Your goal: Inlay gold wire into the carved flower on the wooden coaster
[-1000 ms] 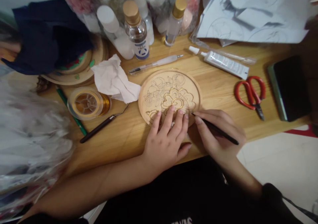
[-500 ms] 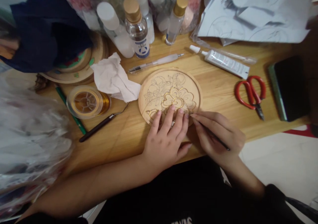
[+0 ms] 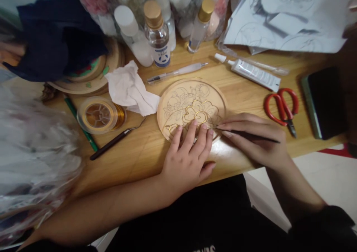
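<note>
A round wooden disc (image 3: 192, 95) with a pencilled flower drawing and gold wire outlines lies on the wooden table (image 3: 145, 151). My left hand (image 3: 188, 159) lies flat on the disc's near edge, fingers stretched out and pressing on the wire. My right hand (image 3: 256, 140) is closed in a pinch on a thin black tool (image 3: 251, 134). The tool lies nearly level, and its tip touches the disc beside my left fingertips.
A gold wire spool (image 3: 100, 115), a second black tool (image 3: 113, 142) and a crumpled tissue (image 3: 129, 88) lie to the left. Bottles (image 3: 157, 32), a white pen (image 3: 175, 72) and a glue tube (image 3: 255, 73) stand behind. Red scissors (image 3: 281, 108) and a phone (image 3: 325, 101) lie right.
My right hand has swung out to the right and the black tool has tipped from steep to nearly level. My left hand has stayed pressed on the disc.
</note>
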Demonstrator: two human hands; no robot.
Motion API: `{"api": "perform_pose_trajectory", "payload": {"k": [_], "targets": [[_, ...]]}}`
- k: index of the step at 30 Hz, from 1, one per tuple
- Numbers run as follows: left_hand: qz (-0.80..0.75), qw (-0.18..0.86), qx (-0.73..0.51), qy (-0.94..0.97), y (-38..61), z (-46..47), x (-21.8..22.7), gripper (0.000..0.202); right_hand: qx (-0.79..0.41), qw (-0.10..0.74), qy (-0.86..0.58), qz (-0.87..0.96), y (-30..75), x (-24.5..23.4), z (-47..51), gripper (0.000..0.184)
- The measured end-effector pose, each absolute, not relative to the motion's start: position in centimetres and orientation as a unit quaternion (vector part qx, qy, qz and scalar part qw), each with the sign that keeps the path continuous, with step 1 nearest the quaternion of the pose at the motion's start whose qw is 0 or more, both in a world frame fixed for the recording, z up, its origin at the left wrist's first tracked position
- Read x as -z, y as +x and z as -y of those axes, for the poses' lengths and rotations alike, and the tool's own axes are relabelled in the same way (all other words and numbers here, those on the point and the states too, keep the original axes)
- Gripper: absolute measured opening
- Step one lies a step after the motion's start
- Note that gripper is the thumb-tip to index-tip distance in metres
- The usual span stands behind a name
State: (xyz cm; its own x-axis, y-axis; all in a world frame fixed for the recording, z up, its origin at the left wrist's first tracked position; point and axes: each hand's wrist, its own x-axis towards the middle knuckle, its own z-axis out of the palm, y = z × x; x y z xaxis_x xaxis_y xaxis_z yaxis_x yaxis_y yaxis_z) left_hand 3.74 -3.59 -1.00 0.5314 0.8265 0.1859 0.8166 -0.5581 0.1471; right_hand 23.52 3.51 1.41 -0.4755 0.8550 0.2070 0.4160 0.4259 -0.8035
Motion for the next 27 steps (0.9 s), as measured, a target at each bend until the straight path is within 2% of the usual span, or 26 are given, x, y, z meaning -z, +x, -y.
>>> {"api": "perform_pose_trajectory", "payload": {"k": [9, 13, 16, 21, 24, 27], "targets": [[-0.471, 0.021, -0.115, 0.875, 3.8, 3.6, 1.0, 0.061, -0.31, 0.306, -0.412, 0.8, 23.0, -1.8, -3.6, 0.019], [-0.471, 0.022, -0.118, 0.874, 3.8, 3.6, 1.1, 0.061, -0.31, 0.291, -0.386, 0.819, 24.1, -2.1, -3.9, 0.025], [-0.472, 0.025, -0.119, 0.873, 3.7, 3.6, 1.1, 0.06, -0.355, 0.242, -0.342, 0.836, 25.1, -2.9, -5.6, 0.029], [-0.471, 0.024, -0.126, 0.873, 3.8, 3.6, 1.0, 0.061, -0.483, 0.137, -0.23, 0.834, 25.3, -3.3, -10.2, 0.022], [-0.472, 0.021, -0.126, 0.872, 3.8, 3.5, 1.0, 0.061, -0.521, 0.058, -0.214, 0.824, 24.4, -3.2, -12.4, 0.02], [-0.471, 0.019, -0.125, 0.873, 3.8, 3.5, 1.0, 0.062, -0.537, 0.016, -0.208, 0.817, 23.6, -3.2, -13.6, 0.022]]}}
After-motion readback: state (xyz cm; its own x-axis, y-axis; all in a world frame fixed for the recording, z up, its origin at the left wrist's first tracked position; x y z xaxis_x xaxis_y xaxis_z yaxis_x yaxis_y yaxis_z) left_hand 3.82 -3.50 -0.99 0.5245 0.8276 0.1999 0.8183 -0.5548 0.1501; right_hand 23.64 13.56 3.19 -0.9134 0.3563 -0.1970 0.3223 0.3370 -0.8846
